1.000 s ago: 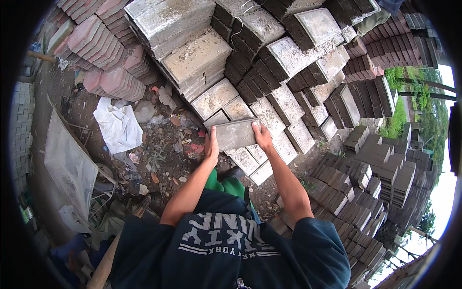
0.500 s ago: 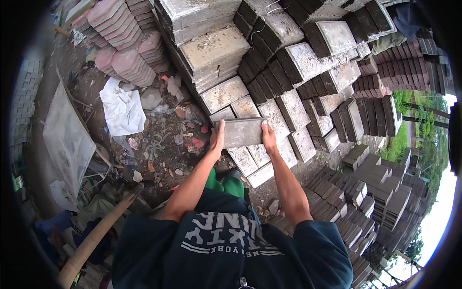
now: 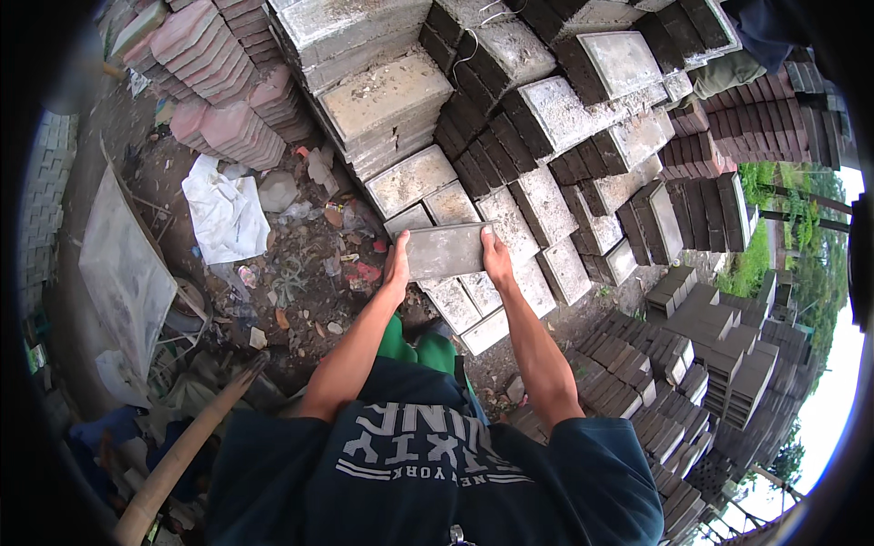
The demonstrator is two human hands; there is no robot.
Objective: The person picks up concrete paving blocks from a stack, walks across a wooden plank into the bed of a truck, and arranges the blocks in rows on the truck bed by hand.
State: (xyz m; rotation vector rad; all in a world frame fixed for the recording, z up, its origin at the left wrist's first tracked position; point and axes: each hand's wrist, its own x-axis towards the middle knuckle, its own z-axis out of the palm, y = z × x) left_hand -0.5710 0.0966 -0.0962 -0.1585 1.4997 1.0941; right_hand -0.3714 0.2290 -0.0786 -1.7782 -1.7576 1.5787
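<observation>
A flat grey rectangular concrete paving block point(image 3: 444, 252) is held level between my two hands, in front of my body. My left hand point(image 3: 398, 262) grips its left end, thumb on the top face; my right hand point(image 3: 496, 257) clasps the right end likewise. The fingers beneath the block are mostly hidden. Below and just beyond it lies a stepped stack of similar pale, dusty blocks point(image 3: 412, 180), partly covered by the one I hold. Whether the held block touches the stack, I cannot tell.
Reddish pavers point(image 3: 228, 127) are piled at the far left, near a white sack point(image 3: 225, 211) on littered ground. A wheelbarrow point(image 3: 127, 264) stands at left, with a bamboo pole point(image 3: 191, 446) nearer me. More grey blocks point(image 3: 710, 337) stand stacked at right.
The whole scene has shifted slightly left in the picture. Both hands keep their hold on the paving block, which stays over nearly the same part of the stack.
</observation>
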